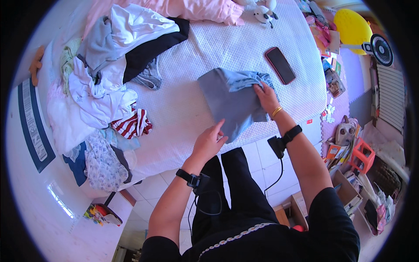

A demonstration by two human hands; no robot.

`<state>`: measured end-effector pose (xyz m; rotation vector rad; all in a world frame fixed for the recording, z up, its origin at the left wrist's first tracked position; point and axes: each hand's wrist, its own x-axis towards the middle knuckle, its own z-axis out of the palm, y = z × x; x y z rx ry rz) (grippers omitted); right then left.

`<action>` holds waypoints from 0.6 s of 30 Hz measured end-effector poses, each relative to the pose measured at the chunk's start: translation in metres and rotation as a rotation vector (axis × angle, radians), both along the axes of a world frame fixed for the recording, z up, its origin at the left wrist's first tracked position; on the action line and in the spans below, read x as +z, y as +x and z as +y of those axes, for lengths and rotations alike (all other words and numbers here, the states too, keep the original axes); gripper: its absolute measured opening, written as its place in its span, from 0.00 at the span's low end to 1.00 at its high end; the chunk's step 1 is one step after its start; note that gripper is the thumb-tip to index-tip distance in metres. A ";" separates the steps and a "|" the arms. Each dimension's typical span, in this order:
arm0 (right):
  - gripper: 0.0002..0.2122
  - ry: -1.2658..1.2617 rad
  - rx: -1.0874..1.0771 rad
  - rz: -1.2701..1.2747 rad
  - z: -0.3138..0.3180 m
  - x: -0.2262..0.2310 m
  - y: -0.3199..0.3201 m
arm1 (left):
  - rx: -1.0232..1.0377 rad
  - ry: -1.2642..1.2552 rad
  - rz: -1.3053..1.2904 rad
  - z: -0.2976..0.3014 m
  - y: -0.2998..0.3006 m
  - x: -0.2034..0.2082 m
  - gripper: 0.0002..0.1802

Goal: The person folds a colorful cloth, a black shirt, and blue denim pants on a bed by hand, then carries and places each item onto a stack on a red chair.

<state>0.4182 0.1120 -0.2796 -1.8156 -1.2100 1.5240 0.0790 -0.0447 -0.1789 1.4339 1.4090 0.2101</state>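
A folded blue-grey garment (pixel 240 107) lies at the front edge of the bed, a lighter blue gathered part showing along its top. At its right side my right hand (pixel 266 98) grips the cloth, thumb on top and the other fingers partly hidden. My left hand (pixel 210 140) is beside the garment's lower left edge, index finger stretched out and thumb apart. It seems to hold nothing, and I cannot tell whether a fingertip touches the cloth. Just beyond the garment, to the right, a dark-screened phone (pixel 280 65) with a red edge rests on the bed.
The bed (pixel 183 105) has a white quilted cover. A loose clothes heap (pixel 102 87) fills its left side, with a red-striped piece (pixel 132 123) nearest. Pink bedding (pixel 192 9) and a white plush toy (pixel 264 14) lie at the far end. Right of the bed stands a fan (pixel 381 49).
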 end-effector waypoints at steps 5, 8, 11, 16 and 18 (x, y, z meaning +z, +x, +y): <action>0.24 -0.087 -0.022 -0.287 0.000 -0.048 0.077 | -0.044 -0.067 0.068 0.017 0.011 -0.011 0.41; 0.30 -0.038 0.077 -0.285 -0.014 -0.042 0.074 | -0.050 -0.066 0.087 0.018 0.012 -0.026 0.40; 0.36 -0.010 0.136 -0.288 -0.021 -0.024 0.073 | -0.087 -0.054 0.141 0.021 0.017 -0.033 0.39; 0.35 -0.017 0.109 -0.460 -0.019 -0.009 0.081 | -0.145 0.007 0.189 0.020 0.025 -0.054 0.39; 0.35 0.067 0.106 -0.481 -0.022 -0.008 0.083 | -0.156 0.036 0.222 0.019 0.026 -0.060 0.39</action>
